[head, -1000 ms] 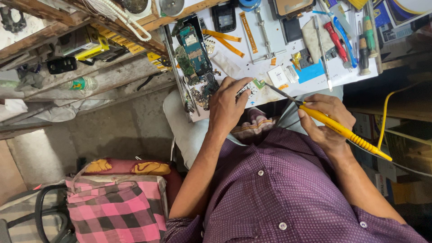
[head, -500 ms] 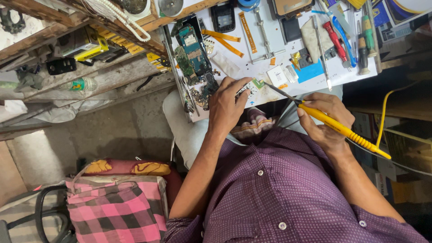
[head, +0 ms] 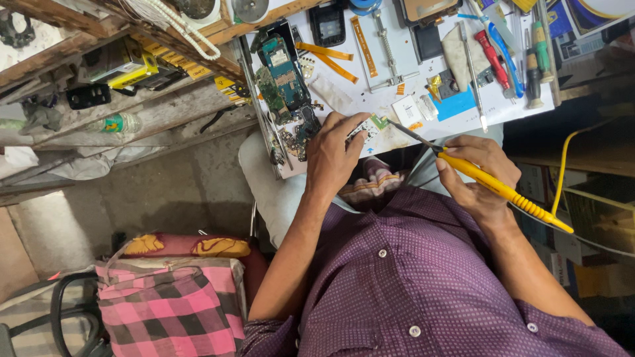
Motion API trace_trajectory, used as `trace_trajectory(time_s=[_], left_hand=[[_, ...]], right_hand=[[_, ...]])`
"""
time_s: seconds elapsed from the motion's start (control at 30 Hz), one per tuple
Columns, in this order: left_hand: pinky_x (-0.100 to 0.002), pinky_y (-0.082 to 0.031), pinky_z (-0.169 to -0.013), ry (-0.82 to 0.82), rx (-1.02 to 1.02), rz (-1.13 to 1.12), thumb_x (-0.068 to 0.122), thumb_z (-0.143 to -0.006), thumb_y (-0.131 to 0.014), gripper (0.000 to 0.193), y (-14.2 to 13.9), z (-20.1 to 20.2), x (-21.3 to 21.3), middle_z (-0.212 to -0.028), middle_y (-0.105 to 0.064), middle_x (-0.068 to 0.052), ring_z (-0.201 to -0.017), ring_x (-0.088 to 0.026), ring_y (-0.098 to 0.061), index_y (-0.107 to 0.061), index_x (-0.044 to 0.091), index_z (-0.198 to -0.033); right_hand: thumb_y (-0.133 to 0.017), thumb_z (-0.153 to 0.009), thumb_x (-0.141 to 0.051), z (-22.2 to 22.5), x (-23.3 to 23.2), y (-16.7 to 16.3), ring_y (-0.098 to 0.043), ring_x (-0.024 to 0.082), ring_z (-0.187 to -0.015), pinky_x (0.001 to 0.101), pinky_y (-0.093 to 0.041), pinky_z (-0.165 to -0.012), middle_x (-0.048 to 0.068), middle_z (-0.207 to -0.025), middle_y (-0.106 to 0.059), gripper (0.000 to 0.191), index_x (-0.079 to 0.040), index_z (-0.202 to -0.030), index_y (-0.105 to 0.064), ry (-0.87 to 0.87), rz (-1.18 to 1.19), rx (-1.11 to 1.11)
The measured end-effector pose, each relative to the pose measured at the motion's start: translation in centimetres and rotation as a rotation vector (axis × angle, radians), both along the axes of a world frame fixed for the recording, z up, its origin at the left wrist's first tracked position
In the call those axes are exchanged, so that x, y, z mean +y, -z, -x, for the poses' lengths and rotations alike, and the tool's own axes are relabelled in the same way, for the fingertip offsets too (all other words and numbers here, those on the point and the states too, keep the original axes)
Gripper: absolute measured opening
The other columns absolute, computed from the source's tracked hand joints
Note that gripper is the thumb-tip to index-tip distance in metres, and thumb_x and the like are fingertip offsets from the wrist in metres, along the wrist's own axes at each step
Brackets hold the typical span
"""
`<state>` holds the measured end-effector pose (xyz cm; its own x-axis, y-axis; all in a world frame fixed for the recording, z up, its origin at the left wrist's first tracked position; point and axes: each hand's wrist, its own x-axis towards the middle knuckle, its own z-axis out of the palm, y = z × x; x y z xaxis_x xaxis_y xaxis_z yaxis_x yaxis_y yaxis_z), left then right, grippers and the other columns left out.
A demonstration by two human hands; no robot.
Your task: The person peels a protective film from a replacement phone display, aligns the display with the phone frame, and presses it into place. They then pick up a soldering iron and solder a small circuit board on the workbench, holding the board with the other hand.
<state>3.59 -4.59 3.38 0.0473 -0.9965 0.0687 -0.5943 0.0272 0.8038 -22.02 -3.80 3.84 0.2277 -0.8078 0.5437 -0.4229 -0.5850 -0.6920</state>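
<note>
Pinched in the right hand (head: 477,177), a yellow soldering iron (head: 493,185) points its tip at a small green board (head: 377,121) near the counter's (head: 360,96) front edge. Left hand (head: 334,153) closes its grip on a tiny part beside that board; I cannot tell what. A slip could burn those fingertips or bridge contacts. The trailing cord (head: 565,155) could snag and jerk the tip.
</note>
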Motion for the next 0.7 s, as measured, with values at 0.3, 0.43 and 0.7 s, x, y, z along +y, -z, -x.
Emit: trace_trajectory(time_s=[0.3, 0.43, 0.7], left_hand=[[-0.038, -0.055, -0.080, -0.002, 0.009, 0.003, 0.015, -0.094, -0.070, 0.029, 0.21, 0.18, 0.16, -0.106, -0.068, -0.008, -0.091, -0.027, -0.070, -0.072, 0.015, -0.122], [-0.039, -0.054, -0.079, 0.000, 0.005, -0.002, 0.015, -0.094, -0.070, 0.029, 0.25, 0.18, 0.12, -0.105, -0.067, -0.008, -0.091, -0.027, -0.070, -0.072, 0.015, -0.123], [-0.038, -0.054, -0.079, -0.001, -0.005, -0.003, 0.014, -0.094, -0.070, 0.029, -0.09, 0.11, 0.04, -0.105, -0.067, -0.008, -0.090, -0.027, -0.070, -0.072, 0.015, -0.123]], right_hand=[[-0.082, -0.091, 0.003, 0.16, 0.24, 0.27, -0.074, 0.026, -0.094, 0.0307, -0.059, -0.082, 0.019, -0.107, -0.071, 0.025, 0.001, -0.108, -0.064, 0.006, -0.008, -0.001], [-0.082, -0.090, 0.003, 0.22, 0.29, 0.18, -0.074, 0.028, -0.099, 0.0307, -0.059, -0.081, 0.019, -0.107, -0.071, 0.025, 0.001, -0.108, -0.064, 0.003, -0.005, 0.008], [-0.082, -0.091, 0.003, 0.09, 0.10, -0.19, -0.074, 0.028, -0.099, 0.0311, -0.059, -0.082, 0.019, -0.107, -0.071, 0.024, 0.001, -0.108, -0.065, -0.010, 0.001, 0.007]])
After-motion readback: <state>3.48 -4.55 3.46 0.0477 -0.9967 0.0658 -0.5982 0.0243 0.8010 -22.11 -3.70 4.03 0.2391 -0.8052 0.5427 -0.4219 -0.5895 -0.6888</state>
